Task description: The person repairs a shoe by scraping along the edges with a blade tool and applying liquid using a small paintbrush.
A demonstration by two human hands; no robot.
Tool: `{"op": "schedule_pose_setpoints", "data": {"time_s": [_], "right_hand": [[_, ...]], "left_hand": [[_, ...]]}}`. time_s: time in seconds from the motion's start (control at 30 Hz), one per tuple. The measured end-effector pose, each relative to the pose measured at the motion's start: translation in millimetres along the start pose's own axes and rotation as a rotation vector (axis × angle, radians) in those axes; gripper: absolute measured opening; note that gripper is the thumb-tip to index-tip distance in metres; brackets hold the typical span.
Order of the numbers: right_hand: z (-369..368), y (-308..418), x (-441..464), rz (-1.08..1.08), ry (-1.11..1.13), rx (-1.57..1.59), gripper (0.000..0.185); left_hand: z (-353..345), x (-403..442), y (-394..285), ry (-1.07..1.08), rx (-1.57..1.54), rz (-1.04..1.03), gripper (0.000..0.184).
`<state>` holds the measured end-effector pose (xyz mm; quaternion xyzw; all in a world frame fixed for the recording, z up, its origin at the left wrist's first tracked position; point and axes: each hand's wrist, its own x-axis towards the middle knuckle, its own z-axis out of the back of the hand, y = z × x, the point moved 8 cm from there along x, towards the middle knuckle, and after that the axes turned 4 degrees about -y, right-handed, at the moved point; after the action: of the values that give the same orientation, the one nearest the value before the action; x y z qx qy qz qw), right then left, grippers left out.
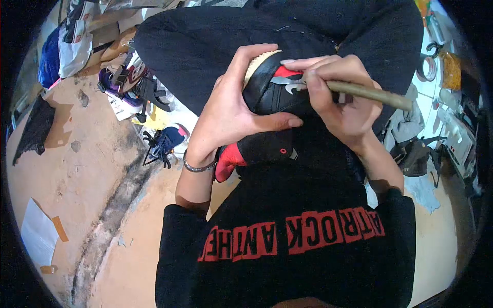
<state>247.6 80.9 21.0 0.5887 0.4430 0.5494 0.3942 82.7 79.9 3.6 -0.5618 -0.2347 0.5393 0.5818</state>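
Observation:
My left hand (228,108) is closed around a black shoe (264,100) with a cream sole edge and a red patch, held over my lap. Its fingers lie over the sole side, and the thumb presses the black upper. In my right hand (346,84), a slim tool with an olive-brown handle (375,94) is gripped like a pen. The tool's tip end is at the shoe, beside the red patch and a silver-grey strip; I cannot make out the exact tip. A red and black shoe-like piece (228,160) lies under my left wrist.
Several shoes (128,84) and a dark blue shoe (169,141) lie on the floor to the left. A black cloth (36,128) and white paper (38,231) are farther left. On the right are tape rolls (426,68) and a grey-black bundle (411,149).

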Motion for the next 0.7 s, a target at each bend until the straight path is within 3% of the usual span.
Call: {"op": "schedule_pose_setpoints", "data": {"time_s": [0.23, 0.37, 0.5, 0.6, 0.7], "right_hand": [[-7.3, 3.2, -2.6, 0.082, 0.083, -0.092, 0.013], [-18.9, 18.8, -1.1, 0.277, 0.201, -0.216, 0.018], [-23.8, 28.9, -6.6, 0.242, 0.303, -0.328, 0.019], [-17.8, 27.4, -8.8, 0.193, 0.218, -0.249, 0.022], [-11.1, 21.8, -7.9, 0.109, 0.234, -0.146, 0.012]], "left_hand": [[3.4, 0.1, -1.5, -0.046, 0.091, -0.102, 0.093], [4.1, 1.4, -2.9, -0.044, 0.127, -0.122, 0.09], [2.5, 1.4, -0.2, -0.03, 0.078, -0.098, 0.09], [2.9, 0.4, -8.7, -0.037, 0.123, -0.135, 0.092], [3.1, -2.1, -11.7, -0.043, 0.127, -0.151, 0.093]]}}
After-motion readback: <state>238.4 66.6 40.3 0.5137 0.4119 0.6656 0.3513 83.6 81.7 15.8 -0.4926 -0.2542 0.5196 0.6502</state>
